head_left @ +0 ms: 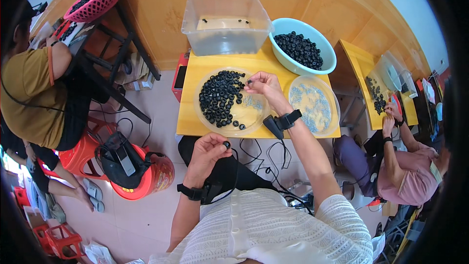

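My left hand (206, 157) is closed in front of the table's near edge, pinching a small black ring-shaped part (226, 144) between thumb and fingertips. Over the right side of a round clear tray (251, 122), my right hand (266, 88) pinches a tiny dark piece (249, 82). A pile of black round parts (217, 98) covers the left half of that tray. Small pale bluish bits (252, 101) lie on its right side, below my right hand. A second clear tray (334, 126) beside it holds many more pale bluish bits (310, 101).
Behind the trays stand a clear plastic bin (224, 44) with a few black parts and a light-blue basin (327, 66) of black parts. Red stools (132, 193) and a person in a mustard shirt (31, 98) are at left. Another person (410, 176) works at right. Cables (266, 168) hang below the table.
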The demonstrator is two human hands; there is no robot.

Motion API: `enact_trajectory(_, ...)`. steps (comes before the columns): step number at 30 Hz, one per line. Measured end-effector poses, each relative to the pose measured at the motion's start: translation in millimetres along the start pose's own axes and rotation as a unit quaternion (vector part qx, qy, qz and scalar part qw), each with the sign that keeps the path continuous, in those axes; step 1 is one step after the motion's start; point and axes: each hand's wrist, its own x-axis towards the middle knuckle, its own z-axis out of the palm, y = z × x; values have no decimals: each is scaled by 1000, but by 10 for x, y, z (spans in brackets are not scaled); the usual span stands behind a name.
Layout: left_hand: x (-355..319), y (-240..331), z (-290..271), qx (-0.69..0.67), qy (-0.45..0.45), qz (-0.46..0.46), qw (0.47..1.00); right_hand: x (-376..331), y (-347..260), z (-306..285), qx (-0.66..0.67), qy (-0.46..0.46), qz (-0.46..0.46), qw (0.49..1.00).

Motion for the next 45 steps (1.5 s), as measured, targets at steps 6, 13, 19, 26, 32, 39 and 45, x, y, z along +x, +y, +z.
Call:
enact_trajectory(6, 5, 3, 14, -5, 4, 1, 1000, -131, -38, 37, 40, 5, -12, 999)
enact_trajectory(13, 46, -39, -6, -14, 29, 19, 999, -582, -106, 257, 17, -35, 29, 999)
enact_trajectory(19, 62, -56, 7, -21, 37, 27, 999, -1154, -105, 643, -113, -58, -22, 992)
enact_trajectory(26, 63, -49, 37, 1, 49, 41, 998, -1326, -331, 832, -302, -16, -175, 937)
enact_trajectory(32, 58, -60, 61, 54, 46, 59, 996, -1367, -318, 868, -335, -21, -218, 917)
enact_trajectory(39, 47, -100, 19, 125, 40, 81, 988, -1421, -287, 882, -377, -20, -230, 897)
enact_trajectory(45, 33, -62, 101, 60, 30, 64, 996, -1424, -351, 822, -293, 10, -152, 944)
